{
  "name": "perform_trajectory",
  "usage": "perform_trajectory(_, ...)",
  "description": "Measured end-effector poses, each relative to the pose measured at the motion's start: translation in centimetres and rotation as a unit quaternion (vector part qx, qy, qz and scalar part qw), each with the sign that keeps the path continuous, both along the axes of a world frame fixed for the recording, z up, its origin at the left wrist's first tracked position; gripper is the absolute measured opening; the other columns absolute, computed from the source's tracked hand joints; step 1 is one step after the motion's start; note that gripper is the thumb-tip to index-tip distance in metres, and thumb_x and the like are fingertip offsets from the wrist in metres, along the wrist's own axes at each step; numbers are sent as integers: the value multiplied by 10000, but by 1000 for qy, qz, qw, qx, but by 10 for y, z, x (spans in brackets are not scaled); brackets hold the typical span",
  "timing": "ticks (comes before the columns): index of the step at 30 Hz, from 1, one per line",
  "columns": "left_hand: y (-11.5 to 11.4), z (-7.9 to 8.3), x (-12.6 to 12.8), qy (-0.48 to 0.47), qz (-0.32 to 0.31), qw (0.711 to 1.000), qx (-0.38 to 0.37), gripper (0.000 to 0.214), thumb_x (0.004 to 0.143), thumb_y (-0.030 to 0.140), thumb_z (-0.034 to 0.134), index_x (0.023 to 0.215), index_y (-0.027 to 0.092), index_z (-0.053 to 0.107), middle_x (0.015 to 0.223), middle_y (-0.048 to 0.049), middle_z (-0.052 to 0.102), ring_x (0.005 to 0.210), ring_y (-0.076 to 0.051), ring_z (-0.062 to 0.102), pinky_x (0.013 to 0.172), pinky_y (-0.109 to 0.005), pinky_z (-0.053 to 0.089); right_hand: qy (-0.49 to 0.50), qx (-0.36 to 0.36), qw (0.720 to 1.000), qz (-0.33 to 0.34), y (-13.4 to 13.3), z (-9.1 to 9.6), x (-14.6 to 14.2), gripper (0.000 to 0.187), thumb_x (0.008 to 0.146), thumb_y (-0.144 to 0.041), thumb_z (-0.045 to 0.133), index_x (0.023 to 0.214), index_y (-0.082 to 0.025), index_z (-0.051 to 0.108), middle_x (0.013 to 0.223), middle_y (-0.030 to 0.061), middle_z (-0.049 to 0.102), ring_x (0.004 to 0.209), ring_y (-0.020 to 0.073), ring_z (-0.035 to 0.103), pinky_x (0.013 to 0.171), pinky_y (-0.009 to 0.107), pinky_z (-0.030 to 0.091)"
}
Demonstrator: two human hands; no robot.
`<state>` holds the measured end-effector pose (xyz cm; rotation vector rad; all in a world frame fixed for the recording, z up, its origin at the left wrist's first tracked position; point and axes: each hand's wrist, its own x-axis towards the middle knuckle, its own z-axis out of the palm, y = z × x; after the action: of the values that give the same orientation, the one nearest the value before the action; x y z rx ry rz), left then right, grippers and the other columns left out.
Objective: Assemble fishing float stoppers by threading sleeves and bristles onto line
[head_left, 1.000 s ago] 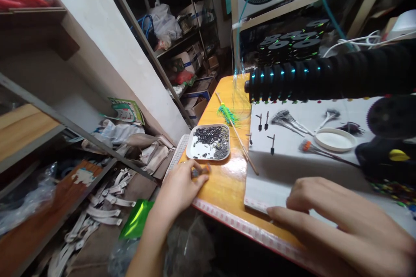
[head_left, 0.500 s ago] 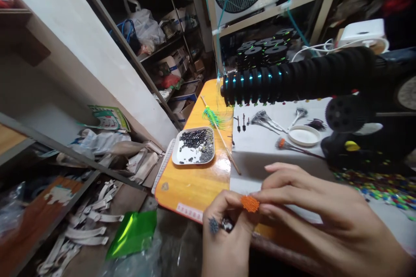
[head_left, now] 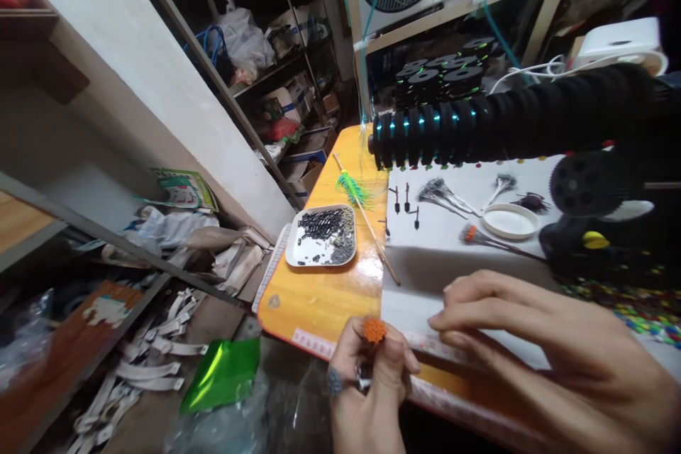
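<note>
The orange tuft (head_left: 374, 330) stood upright at the near edge of the desk (head_left: 319, 298), the grip of the left hand (head_left: 367, 390) clamped on its base, seemingly to keep the bristly head clear, while the right hand (head_left: 532, 340) hovered just beside it, fingers loosely apart and holding nothing.

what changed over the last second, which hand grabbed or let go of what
The left hand came away from beside the tray to the near table edge and now pinches an orange tuft upright. The right hand, whose fingers met the tuft half a second ago, has drawn off it and lies over the white sheet. Tray, white lid and row of black spools stayed put.
</note>
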<state>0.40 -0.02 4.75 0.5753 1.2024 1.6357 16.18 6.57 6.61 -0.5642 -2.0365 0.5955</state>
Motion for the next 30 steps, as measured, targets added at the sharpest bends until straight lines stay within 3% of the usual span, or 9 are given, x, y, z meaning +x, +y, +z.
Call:
perform_trajectory(3,-2,2,-7,24,25,999,0,475,698,597,910,645,188,675,598,15,627,565,-81,478,534,-179,363,-9,-8,1000,-28,2,-6,3,122,998,-190,618,1057,-279,678,961,32,714,786,157,730,625,200,562)
perform_trajectory(9,-6,1,-10,21,30,999,-5,489,697,607,907,651,185,664,585,6,633,542,-83,477,510,-179,336,-29,-10,999,-31,-1,-12,2,172,1007,-246,577,1103,-322,698,953,10,707,750,148,729,610,187,554)
perform_trajectory(13,-7,-5,-8,72,58,996,2,494,734,630,870,652,195,650,590,10,632,549,-101,498,521,-210,352,-19,-40,999,-23,-5,-13,0,143,1014,-241,580,1070,-304,696,954,33,694,769,166,721,618,207,555)
perform_trajectory(17,-6,-9,-5,136,121,979,91,358,844,514,830,705,224,674,635,25,652,595,-118,570,546,-231,384,-33,-32,999,-26,-7,-13,2,162,1018,-183,554,1071,-283,670,961,50,679,764,166,711,616,213,564)
perform_trajectory(21,-4,-9,-2,206,153,949,183,218,920,381,780,775,242,694,686,20,666,606,-137,590,571,-259,415,-66,-4,998,-9,-3,-13,4,132,1018,-259,590,1134,-294,642,987,46,676,796,171,732,623,192,585)
perform_trajectory(30,-5,-11,0,255,145,936,192,193,945,349,747,784,249,714,685,10,673,624,-154,595,578,-262,431,-74,-9,997,17,-7,-8,7,177,1050,-235,563,1198,-302,633,1000,23,665,811,129,728,659,156,580)
